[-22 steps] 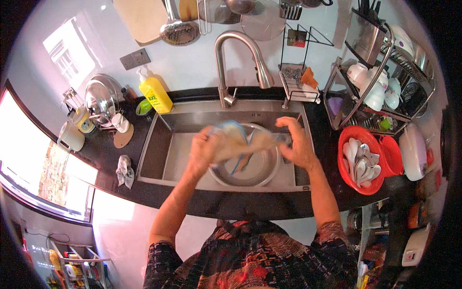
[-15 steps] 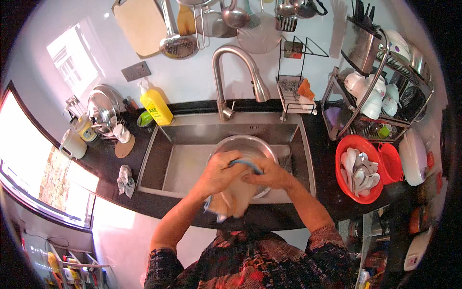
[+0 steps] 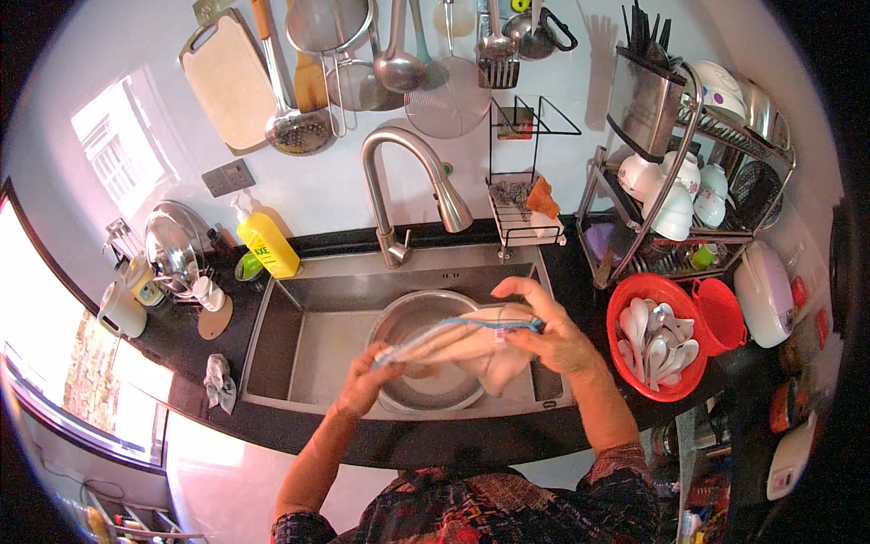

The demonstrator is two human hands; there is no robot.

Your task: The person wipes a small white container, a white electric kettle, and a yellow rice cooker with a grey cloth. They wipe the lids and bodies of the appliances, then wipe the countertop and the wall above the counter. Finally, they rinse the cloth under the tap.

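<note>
Above the sink [image 3: 256, 335] I stretch out a peach-coloured cloth [image 3: 497, 364] with a blue edge. Its left end is pinched in my left hand [image 3: 362, 381], near the front of the sink. The other end is gripped between thumb and fingers of my right hand [image 3: 564, 340], which is raised higher, with one finger held away from the cloth. The cloth's lower part hangs loosely between the hands. Beneath it a round metal bowl [image 3: 399, 324] rests in the sink, partly covered by the cloth; what it holds is hard to make out.
Behind the sink rises a tall faucet [image 3: 373, 181]. To the left stand a yellow soap bottle [image 3: 269, 245] and a crumpled grey rag [image 3: 219, 383]. On the right sit a red basin [image 3: 666, 388] of white spoons and a dish rack [image 3: 625, 227] with bowls.
My hands have moved apart from close together, drawing the cloth's blue edge out sideways. Before, the cloth hung down bunched between them. The view has shifted slightly upward and right.
</note>
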